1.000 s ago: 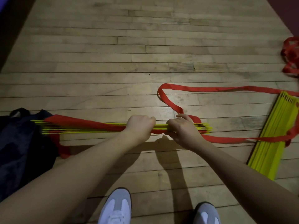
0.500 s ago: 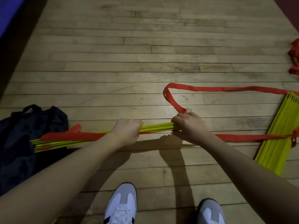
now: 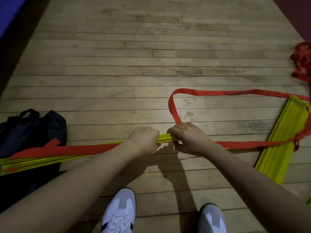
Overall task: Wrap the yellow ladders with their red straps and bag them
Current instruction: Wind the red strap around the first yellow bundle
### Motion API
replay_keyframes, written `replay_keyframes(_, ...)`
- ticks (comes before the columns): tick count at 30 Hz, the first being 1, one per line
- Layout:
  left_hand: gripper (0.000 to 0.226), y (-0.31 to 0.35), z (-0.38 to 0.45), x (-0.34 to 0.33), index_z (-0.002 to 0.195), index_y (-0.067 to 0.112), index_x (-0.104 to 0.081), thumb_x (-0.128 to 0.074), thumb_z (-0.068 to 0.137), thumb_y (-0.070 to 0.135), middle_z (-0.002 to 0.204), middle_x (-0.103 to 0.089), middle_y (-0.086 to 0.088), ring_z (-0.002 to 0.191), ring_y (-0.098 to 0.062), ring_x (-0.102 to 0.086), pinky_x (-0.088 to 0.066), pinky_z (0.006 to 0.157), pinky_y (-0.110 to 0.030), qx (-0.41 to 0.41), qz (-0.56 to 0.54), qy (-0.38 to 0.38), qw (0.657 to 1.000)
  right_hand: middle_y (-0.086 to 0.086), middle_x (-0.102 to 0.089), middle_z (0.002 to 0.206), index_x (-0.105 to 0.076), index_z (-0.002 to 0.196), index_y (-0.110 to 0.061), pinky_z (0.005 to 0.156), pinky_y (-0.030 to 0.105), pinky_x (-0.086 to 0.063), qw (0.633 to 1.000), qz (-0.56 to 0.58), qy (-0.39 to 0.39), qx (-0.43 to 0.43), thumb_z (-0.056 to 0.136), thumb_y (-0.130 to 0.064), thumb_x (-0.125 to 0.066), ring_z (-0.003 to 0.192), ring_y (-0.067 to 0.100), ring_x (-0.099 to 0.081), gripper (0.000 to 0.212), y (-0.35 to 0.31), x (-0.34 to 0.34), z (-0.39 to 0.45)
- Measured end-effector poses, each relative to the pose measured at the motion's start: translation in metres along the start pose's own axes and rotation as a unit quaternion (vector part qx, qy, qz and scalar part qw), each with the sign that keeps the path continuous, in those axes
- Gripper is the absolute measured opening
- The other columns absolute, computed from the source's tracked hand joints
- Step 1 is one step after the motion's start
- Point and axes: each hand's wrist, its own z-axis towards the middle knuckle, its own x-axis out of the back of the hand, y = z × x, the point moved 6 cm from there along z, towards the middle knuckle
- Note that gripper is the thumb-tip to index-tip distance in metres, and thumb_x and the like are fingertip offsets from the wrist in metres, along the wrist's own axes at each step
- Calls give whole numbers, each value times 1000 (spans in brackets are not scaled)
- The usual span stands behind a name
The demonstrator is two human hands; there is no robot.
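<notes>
Left hand (image 3: 143,140) grips the bundle (image 3: 50,158); right hand (image 3: 186,138) pinches its end and the strap (image 3: 173,108). Best: keep strap taut toward 12 o'clock while winding.

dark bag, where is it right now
In the head view the dark bag lies on the wooden floor at the far left, under the left end of the held ladder bundle.

Wooden floor (image 3: 151,47) bears dark bag (image 3: 33,128), yellow ladder (image 3: 282,148), red strap (image 3: 218,93)
</notes>
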Motion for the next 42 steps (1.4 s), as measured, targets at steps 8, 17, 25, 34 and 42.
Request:
replay_keyframes(8,58,-27,-8,6,116,30,-47,-50,78,74,85,-62,5,71,-11,-61,-52,62,-29,47,-200,-33,978,-1,-66,85,-61,104,-11,68,18,-50,898,400,43,-179,75,-14,-80,76,4,-63,35,39,11,-5)
replay_keyframes(17,53,-39,13,0,109,35,-60,-46,79,77,82,-67,3,74,-16,-65,-56,70,-35,42,-233,-45,971,12,-69,86,-63,109,-3,74,27,-56,863,478,-6,-164,92,-2,-58,77,17,-68,17,50,2,-3)
replay_keyframes(25,53,-18,27,18,117,25,-45,-51,85,67,92,-60,4,80,-17,-62,-52,68,-32,-23,-166,-11,986,8,-63,74,-63,99,-5,63,24,-50,843,508,-3,-175,94,-3,-55,65,12,-61,10,47,0,-5)
replay_keyframes(34,27,-24,24,46,99,24,-51,-55,90,50,78,-64,-6,62,-21,-66,-58,53,-39,26,-360,37,932,10,-66,79,-61,114,-4,62,33,-46,732,643,27,-226,95,-17,-52,66,23,-61,25,57,-2,-15)
replay_keyframes(42,35,-20,22,20,100,28,-52,-54,86,60,84,-64,-7,67,-25,-65,-57,62,-41,78,-384,87,916,15,-72,93,-68,105,-8,80,35,-57,780,571,92,-241,95,-18,-57,84,25,-70,18,58,10,-6)
